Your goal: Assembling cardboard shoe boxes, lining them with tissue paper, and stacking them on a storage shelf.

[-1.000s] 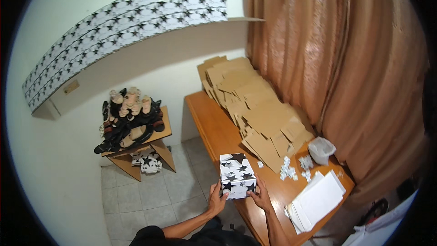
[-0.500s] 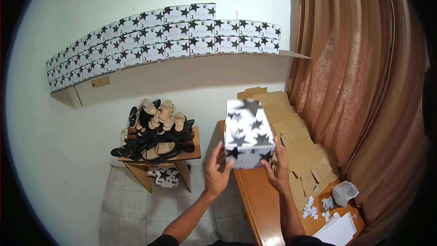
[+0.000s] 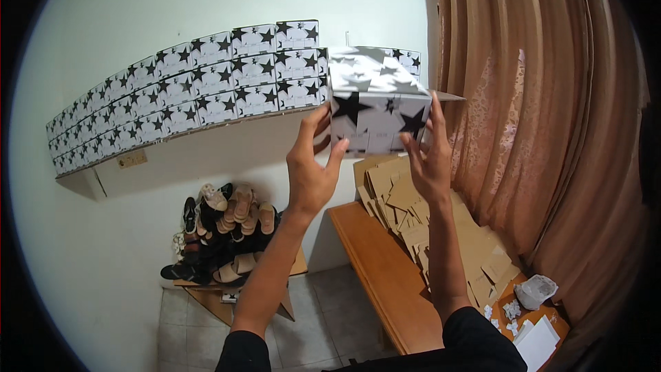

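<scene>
Between my two raised hands is a white shoebox [image 3: 380, 120] printed with black stars. My left hand [image 3: 313, 165] grips its left side, thumb on the near face. On the right side my right hand [image 3: 428, 158] does the same, its thumb at the lower front edge. The box is held up in front of the wall shelf [image 3: 451, 97], covering the shelf's right part. Rows of matching star-printed boxes [image 3: 213, 77] stand stacked on that shelf, the top row ending left of the held box.
Below, a small wooden table [image 3: 297, 263] bears a heap of shoes and sandals [image 3: 227, 234]. To the right, a wooden desk [image 3: 375, 269] holds flattened brown cardboard [image 3: 475, 241], a plastic bag [image 3: 536, 292], paper scraps and white sheets [image 3: 537, 344]. Brown curtains [image 3: 496, 62] hang along the right.
Both my hands have lifted the shoebox up and away from above the desk to the height of the shelf. The view has tilted, so the shelf and tables sit lower in it.
</scene>
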Demonstrator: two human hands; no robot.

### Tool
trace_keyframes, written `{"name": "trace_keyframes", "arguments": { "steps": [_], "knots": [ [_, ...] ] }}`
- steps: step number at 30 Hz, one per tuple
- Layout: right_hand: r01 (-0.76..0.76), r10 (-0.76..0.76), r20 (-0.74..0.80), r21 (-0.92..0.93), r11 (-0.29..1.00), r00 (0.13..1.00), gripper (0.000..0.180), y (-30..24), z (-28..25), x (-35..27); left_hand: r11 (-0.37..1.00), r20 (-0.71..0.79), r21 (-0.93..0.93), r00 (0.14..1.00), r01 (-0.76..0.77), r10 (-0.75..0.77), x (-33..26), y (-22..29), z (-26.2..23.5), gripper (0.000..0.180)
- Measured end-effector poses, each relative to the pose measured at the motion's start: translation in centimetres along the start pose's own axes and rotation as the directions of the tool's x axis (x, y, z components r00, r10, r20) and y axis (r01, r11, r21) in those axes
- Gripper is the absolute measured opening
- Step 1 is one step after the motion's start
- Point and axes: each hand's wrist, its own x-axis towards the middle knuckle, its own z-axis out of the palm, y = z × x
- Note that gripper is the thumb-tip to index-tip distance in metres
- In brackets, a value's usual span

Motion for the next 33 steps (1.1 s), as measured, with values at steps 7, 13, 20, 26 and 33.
{"name": "trace_keyframes", "arguments": {
  "steps": [7, 13, 20, 26, 33],
  "knots": [
    [0.217, -0.223, -0.091, -0.073, 0.974, 0.971, 0.077, 4.7, 4.0, 9.8, 0.99, 0.012, 0.039, 0.991, -0.136, 0.136, 10.3, -4.6, 0.7, 0.057],
    [0.317, -0.318, -0.162, -0.033, 0.948, 0.934, 0.075, 10.3, 7.5, 16.5, 0.968, -0.009, 0.126, 0.976, -0.217, 0.22, 17.5, -9.7, 3.0, 0.057],
    [0.434, -0.464, -0.09, -0.233, 0.87, 0.881, 0.112, 16.2, 11.1, 21.5, 0.921, 0.022, 0.2, 0.941, -0.335, 0.337, 23.1, -13.8, 5.6, 0.056],
    [0.442, -0.531, -0.21, -0.355, 0.823, 0.821, 0.117, 20.6, 13.2, 25.8, 0.727, 0.201, 0.394, 0.824, -0.563, 0.529, 26.4, -17.4, 6.5, 0.068],
    [0.378, -0.453, -0.198, -0.323, 0.868, 0.87, 0.111, 24.7, 17.1, 27.6, 0.643, 0.19, 0.477, 0.784, -0.599, 0.59, 29.8, -23.2, 6.7, 0.064]
  ]
}}
